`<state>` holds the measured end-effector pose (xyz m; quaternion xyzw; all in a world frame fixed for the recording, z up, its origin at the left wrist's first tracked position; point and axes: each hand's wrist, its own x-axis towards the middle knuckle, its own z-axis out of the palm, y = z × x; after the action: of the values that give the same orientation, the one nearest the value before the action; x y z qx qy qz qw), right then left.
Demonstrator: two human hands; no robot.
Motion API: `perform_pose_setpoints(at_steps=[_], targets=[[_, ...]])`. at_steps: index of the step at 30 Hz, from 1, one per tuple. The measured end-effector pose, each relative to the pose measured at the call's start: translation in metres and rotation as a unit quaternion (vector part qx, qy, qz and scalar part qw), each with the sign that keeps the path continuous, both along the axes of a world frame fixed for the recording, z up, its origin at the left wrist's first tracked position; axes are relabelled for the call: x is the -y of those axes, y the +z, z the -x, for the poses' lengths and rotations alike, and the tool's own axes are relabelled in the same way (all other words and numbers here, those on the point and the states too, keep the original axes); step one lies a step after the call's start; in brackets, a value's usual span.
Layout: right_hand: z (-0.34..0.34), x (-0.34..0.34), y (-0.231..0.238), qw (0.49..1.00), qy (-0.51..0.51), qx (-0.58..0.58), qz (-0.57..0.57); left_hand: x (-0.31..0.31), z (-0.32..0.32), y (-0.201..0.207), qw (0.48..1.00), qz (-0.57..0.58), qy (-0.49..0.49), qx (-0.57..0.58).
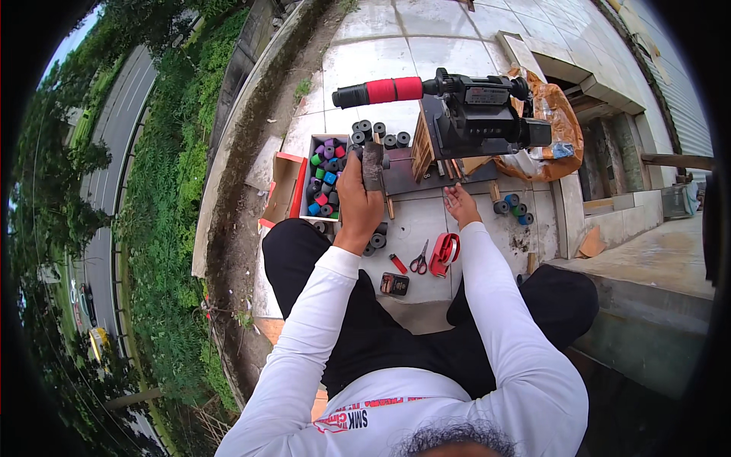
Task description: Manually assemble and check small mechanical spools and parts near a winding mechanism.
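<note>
In my left hand (359, 204) is a dark grey, worn-looking block (372, 166), held upright with the thumb along it; its exact kind is unclear. Palm up, my right hand (461, 206) has its fingers loosely curled and apart, with nothing visible in them. It is just below several thin rod-like tools (451, 169) by a black machine (483, 107). A red and black cylinder (392, 91) sticks out from the machine's left side. Left of my left hand, a box (311, 152) holds many small coloured and black rolls.
Black rolls (390, 141) stand behind the left hand. On the pale tiles before me are a red tape dispenser (443, 255), scissors (419, 260), a red lighter (398, 263) and a small dark box (394, 284). An orange sack (560, 122) sits right; a low wall (244, 129) runs left.
</note>
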<state>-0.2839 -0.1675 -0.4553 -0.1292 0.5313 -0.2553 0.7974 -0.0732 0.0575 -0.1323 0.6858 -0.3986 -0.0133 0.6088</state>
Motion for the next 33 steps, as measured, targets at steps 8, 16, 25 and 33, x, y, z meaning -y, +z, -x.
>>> perform_pose_setpoints(at_steps=[8,16,25,33], targets=[[-0.008,0.015,0.008,0.999,-0.017,0.012,-0.028,0.000,0.010,0.001,1.000,-0.010,0.007,-0.002],[-0.007,0.004,0.008,0.999,-0.011,0.013,0.034,0.004,0.017,0.009,1.000,-0.004,0.007,-0.012],[-0.015,-0.008,0.021,0.999,-0.044,-0.012,0.012,0.001,0.018,0.011,1.000,-0.022,0.004,-0.007],[0.002,-0.039,-0.003,0.996,-0.078,-0.027,-0.013,0.007,0.028,0.011,1.000,-0.010,-0.005,-0.012]])
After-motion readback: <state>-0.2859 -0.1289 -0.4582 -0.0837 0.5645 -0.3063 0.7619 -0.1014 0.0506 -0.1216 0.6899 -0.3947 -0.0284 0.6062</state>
